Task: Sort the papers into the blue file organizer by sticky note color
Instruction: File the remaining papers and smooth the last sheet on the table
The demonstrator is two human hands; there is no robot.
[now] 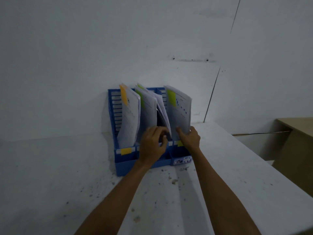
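The blue file organizer (124, 164) stands against the white wall on a white speckled table. Its left slot holds papers with an orange sticky note (124, 95). The middle slot holds papers with a green sticky note (142, 100). Papers with a yellow-green sticky note (171, 98) stand in the right slot. My left hand (152, 145) has its fingers curled at the lower edge of the middle papers. My right hand (189, 138) grips the bottom of the right stack. Coloured labels mark the slot fronts; an orange-yellow label (126, 151) shows on the left one.
The table (50, 175) ends at a right edge running diagonally toward me. Beyond it stands a brown wooden desk (298, 143). A small patterned sticker (183, 161) sits on the organizer's right front. Dark specks litter the tabletop.
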